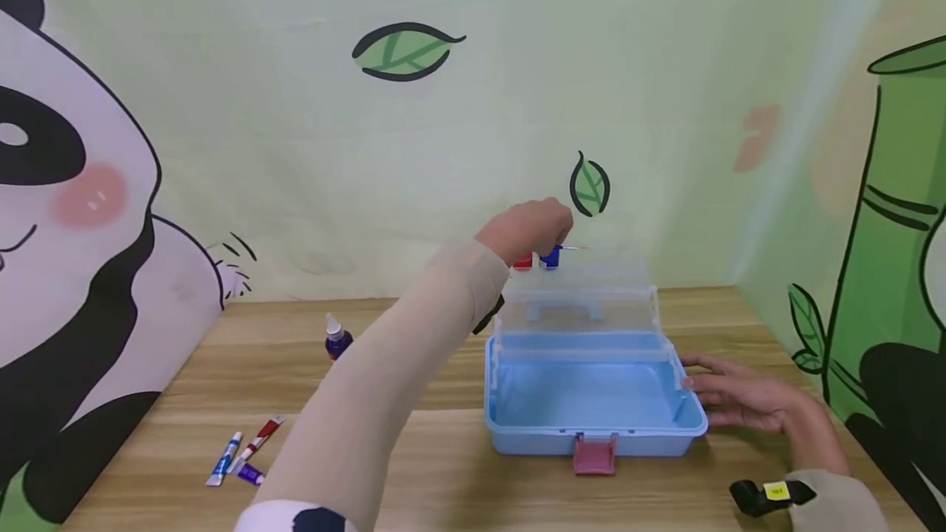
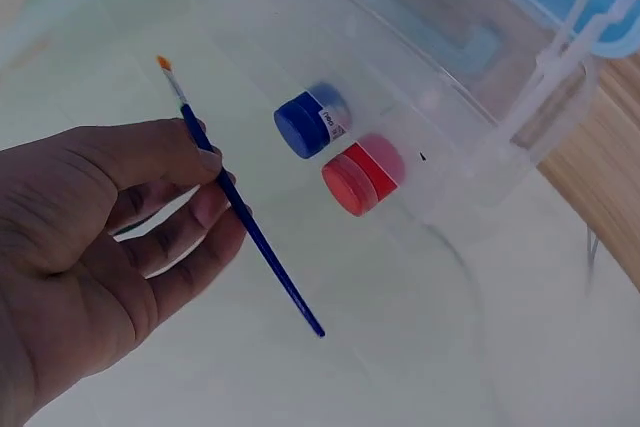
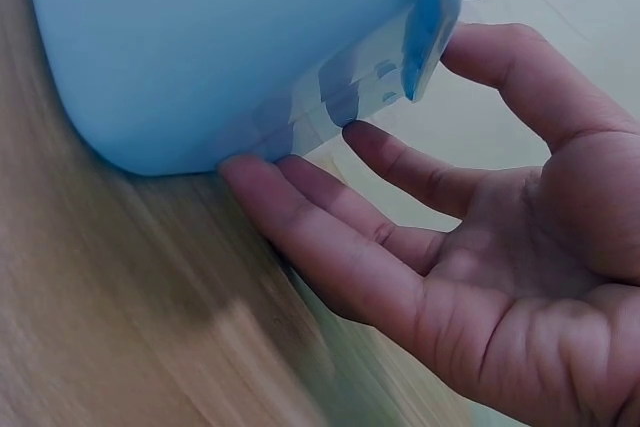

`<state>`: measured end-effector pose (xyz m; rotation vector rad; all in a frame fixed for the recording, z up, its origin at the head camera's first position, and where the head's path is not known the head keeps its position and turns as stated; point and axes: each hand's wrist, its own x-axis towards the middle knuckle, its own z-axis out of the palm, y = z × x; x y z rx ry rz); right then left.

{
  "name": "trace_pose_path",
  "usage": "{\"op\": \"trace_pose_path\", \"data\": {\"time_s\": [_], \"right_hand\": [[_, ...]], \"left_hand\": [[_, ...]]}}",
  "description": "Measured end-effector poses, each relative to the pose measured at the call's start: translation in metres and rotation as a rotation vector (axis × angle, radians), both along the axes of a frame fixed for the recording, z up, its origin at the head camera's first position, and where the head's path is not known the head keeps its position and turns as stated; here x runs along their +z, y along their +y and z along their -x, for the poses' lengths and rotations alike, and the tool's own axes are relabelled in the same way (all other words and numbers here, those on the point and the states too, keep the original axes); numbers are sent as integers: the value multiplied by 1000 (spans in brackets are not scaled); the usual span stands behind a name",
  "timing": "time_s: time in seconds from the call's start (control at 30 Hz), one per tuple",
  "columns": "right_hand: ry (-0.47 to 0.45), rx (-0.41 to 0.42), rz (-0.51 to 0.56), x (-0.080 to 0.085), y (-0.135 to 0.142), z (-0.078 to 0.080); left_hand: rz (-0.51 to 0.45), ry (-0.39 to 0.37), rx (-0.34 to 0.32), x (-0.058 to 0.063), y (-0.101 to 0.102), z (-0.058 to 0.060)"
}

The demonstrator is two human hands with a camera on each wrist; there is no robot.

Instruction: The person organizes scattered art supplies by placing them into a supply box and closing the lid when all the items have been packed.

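My left hand (image 1: 528, 228) is raised behind the box and pinches a paintbrush (image 2: 255, 227) between thumb and fingers; the brush has a thin dark blue handle and orange bristles (image 2: 164, 63). Close by, a blue paint jar (image 2: 305, 129) and a red paint jar (image 2: 362, 177) sit at the clear plastic lid (image 1: 584, 314). That lid stands raised at the back of a light blue box (image 1: 599, 440) with a pink latch (image 1: 594, 456). At the box's right side is my right hand (image 1: 746, 396), its relaxed fingertips against the wall and thumb at the rim.
On the wooden table's left lie several small paint tubes (image 1: 225, 460) in blue, red and purple. A dark bottle with a white nozzle (image 1: 337, 338) stands behind my left forearm. A printed backdrop (image 1: 502, 105) rises right behind the table.
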<state>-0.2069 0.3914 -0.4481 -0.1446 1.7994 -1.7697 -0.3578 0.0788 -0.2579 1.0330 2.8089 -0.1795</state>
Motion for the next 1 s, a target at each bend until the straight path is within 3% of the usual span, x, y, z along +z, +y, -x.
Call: {"op": "trace_pose_path", "data": {"time_s": [0.3, 0.57, 0.8, 1.0], "right_hand": [[11, -17, -14, 0, 0, 1], [17, -15, -3, 0, -1, -1], [18, -23, 5, -1, -6, -4], [16, -29, 9, 0, -6, -6]], "left_hand": [[3, -45, -139, -7, 27, 5], [51, -21, -167, -24, 48, 1], [84, -55, -183, -39, 49, 3], [71, -33, -225, -46, 44, 5]]}}
